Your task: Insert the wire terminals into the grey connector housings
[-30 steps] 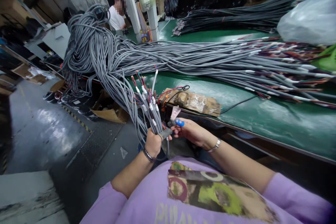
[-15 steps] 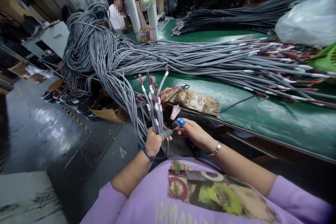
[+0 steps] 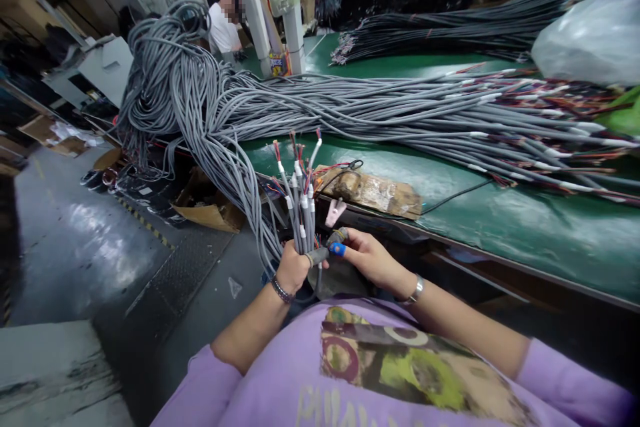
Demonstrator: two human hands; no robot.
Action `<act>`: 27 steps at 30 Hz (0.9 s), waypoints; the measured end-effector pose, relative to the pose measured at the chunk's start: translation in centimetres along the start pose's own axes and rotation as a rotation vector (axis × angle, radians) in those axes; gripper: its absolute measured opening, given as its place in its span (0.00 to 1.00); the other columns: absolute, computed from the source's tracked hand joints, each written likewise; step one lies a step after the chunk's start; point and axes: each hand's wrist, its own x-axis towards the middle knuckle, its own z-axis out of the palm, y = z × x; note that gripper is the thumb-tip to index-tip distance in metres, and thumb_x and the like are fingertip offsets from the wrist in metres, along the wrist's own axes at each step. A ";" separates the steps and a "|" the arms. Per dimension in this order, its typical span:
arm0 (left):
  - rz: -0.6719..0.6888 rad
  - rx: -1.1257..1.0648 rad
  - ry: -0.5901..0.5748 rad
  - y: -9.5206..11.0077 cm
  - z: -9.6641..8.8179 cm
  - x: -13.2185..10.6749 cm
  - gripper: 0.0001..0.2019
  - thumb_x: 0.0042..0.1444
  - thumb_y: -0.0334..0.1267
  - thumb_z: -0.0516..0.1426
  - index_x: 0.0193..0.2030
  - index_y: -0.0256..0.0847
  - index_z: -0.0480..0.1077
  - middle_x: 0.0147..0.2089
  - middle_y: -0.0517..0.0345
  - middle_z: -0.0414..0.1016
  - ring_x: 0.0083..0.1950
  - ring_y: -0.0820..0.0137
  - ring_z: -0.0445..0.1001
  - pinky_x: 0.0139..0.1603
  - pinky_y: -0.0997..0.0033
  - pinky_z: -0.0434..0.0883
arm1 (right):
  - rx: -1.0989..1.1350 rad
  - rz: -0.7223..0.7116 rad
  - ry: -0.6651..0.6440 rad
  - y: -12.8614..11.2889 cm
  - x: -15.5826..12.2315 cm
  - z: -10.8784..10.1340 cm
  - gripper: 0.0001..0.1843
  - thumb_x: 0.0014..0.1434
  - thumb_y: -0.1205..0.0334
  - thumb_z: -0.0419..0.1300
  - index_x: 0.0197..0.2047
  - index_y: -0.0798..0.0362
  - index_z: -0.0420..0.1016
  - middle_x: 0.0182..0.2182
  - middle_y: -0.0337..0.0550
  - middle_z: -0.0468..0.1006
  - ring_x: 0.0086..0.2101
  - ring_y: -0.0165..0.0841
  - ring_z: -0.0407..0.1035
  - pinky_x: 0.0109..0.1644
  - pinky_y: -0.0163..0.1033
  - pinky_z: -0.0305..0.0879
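My left hand (image 3: 295,268) is closed around a bunch of grey cables (image 3: 306,213), held upright, with white sleeves and coloured wires at their tops. Grey tape wraps my left thumb. Close beside it my right hand (image 3: 367,255) has its fingers pinched together, with a blue cover on the thumb and grey tape on the index finger. The fingertips are near the left thumb and the wire ends; what they hold, if anything, is too small to make out. A pink clip (image 3: 335,212) sits on the bench edge just above my right hand.
Long grey cables (image 3: 350,103) lie across the green bench (image 3: 480,233) and hang off its left end. A taped cardboard piece (image 3: 377,192) sits at the front edge. Black cables (image 3: 450,33), a plastic bag (image 3: 593,37) and a person (image 3: 223,27) are farther back.
My right hand's index finger and thumb have come together closer to my left thumb. The pink clip shows more openly now. The left hand keeps its grip on the cables.
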 end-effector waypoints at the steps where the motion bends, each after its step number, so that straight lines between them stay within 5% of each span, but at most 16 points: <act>1: 0.005 0.021 -0.017 0.0 -0.1 -0.1 0.12 0.40 0.41 0.65 0.21 0.37 0.68 0.16 0.60 0.69 0.20 0.72 0.69 0.25 0.72 0.66 | -0.001 -0.007 0.020 -0.2 0.0 -0.1 0.14 0.47 0.51 0.66 0.28 0.53 0.71 0.24 0.38 0.72 0.26 0.29 0.63 0.33 0.36 0.61; 6: 0.039 0.012 0.029 -0.3 -0.3 -0.2 0.11 0.42 0.40 0.64 0.21 0.37 0.69 0.16 0.60 0.70 0.20 0.72 0.69 0.25 0.72 0.66 | 0.115 0.069 0.186 -0.1 0.3 -0.5 0.13 0.46 0.53 0.66 0.27 0.52 0.70 0.20 0.35 0.68 0.23 0.26 0.60 0.30 0.35 0.61; 10: 0.045 -0.061 0.084 -0.4 -0.3 -0.1 0.10 0.41 0.40 0.64 0.24 0.37 0.69 0.17 0.60 0.71 0.20 0.71 0.70 0.25 0.71 0.66 | 0.225 0.192 0.100 0.4 0.2 -0.2 0.15 0.45 0.52 0.66 0.29 0.53 0.70 0.20 0.35 0.68 0.21 0.26 0.61 0.28 0.35 0.60; 19: 0.072 -0.011 0.091 -0.8 -0.4 -0.1 0.11 0.42 0.43 0.64 0.23 0.37 0.71 0.16 0.59 0.70 0.21 0.71 0.69 0.24 0.72 0.64 | 0.101 0.117 0.035 0.1 0.5 1.2 0.16 0.43 0.53 0.68 0.26 0.53 0.69 0.21 0.36 0.71 0.23 0.26 0.60 0.27 0.33 0.57; 27: 0.126 -0.125 0.163 -0.8 -0.2 0.4 0.11 0.43 0.42 0.63 0.21 0.37 0.70 0.16 0.59 0.70 0.21 0.71 0.70 0.26 0.72 0.66 | 0.354 0.324 0.016 0.7 0.5 1.5 0.16 0.38 0.57 0.70 0.24 0.54 0.68 0.18 0.34 0.68 0.19 0.24 0.57 0.25 0.33 0.56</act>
